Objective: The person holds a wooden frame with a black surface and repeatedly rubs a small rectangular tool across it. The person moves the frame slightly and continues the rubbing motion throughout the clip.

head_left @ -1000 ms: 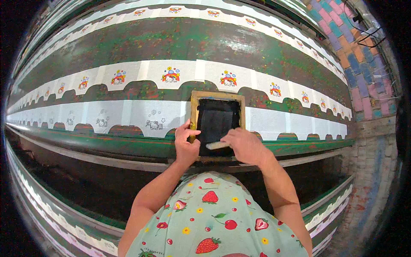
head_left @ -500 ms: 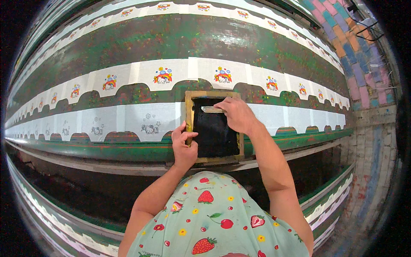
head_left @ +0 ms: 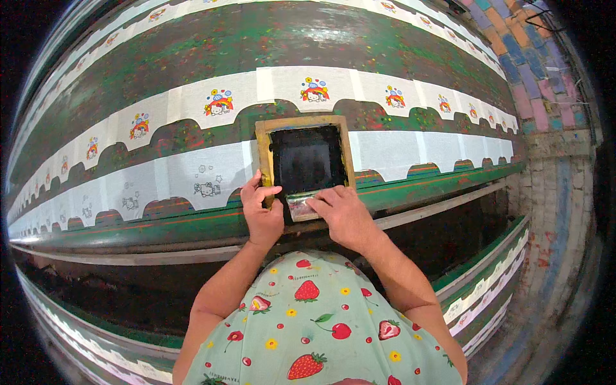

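A wooden-framed printing screen (head_left: 301, 122) lies over a row of white fabric pieces (head_left: 221, 168), its mesh dark with black ink. At its left edge my left hand (head_left: 264, 217) grips the frame near the lower corner, fingers curled round the wood. My right hand (head_left: 348, 217) is closed on a squeegee (head_left: 303, 209), a flat, pale blade at the near end of the screen. To the left, the pieces carry black outline prints of a cartoon cat (head_left: 206, 188); those to the right are plain. The fabric under the screen is hidden.
Beyond it, another row of scalloped white pieces (head_left: 237, 95) bears coloured rainbow prints. The long green table (head_left: 192, 58) is spattered with paint. A pale rail (head_left: 410, 215) runs along its near edge. Another table stands lower right, beside a paint-stained brick floor (head_left: 552, 173).
My right hand has drawn the squeegee from the far end of the screen to the near end. My left hand keeps its hold on the frame, while the view has shifted slightly.
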Tool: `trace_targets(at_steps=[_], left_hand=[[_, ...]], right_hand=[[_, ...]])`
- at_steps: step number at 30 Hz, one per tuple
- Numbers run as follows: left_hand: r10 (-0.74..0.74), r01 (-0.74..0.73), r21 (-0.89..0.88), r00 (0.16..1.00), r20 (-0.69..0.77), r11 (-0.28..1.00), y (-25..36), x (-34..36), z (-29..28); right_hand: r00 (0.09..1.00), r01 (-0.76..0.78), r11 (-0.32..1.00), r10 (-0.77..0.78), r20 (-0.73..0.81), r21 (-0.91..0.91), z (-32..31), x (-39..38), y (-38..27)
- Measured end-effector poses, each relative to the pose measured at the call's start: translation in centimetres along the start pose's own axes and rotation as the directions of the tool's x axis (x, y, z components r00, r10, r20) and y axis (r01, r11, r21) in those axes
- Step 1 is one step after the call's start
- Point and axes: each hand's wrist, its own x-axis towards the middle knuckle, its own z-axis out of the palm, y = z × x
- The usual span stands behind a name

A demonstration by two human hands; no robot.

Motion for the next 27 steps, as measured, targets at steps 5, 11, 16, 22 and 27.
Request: trace_targets(at_steps=[5,11,16,22,27], left_hand=[[0.041,-0.042,-0.026,0.999,-0.024,0.999,-0.3,0.0,0.0],[0.018,-0.018,-0.013,1.000,0.005,1.000,-0.8,0.0,-0.1],[0.117,-0.116,0.032,0.993,-0.016,0.993,0.2,0.1,0.2],[0.147,-0.149,-0.052,0.989,-0.033,0.988,3.7,-1.1,6.1],[0.125,-0.126,-0.085,0.992,-0.021,0.988,6.7,-2.2,14.1]], right_hand=[[1.000,-0.005,1.000,0.005,-0.014,0.013,0.7,-1.9,-1.2],[0.999,-0.001,0.997,0.004,-0.035,0.074,1.2,-4.3,-1.1],[0.936,-0.103,0.964,0.177,-0.305,0.245,1.1,-8.0,1.9],[0.820,-0.205,0.778,0.468,-0.330,0.594,1.0,-13.1,7.6],[0.792,-0.230,0.781,0.497,-0.354,0.581,-1.0,-17.6,13.8]])
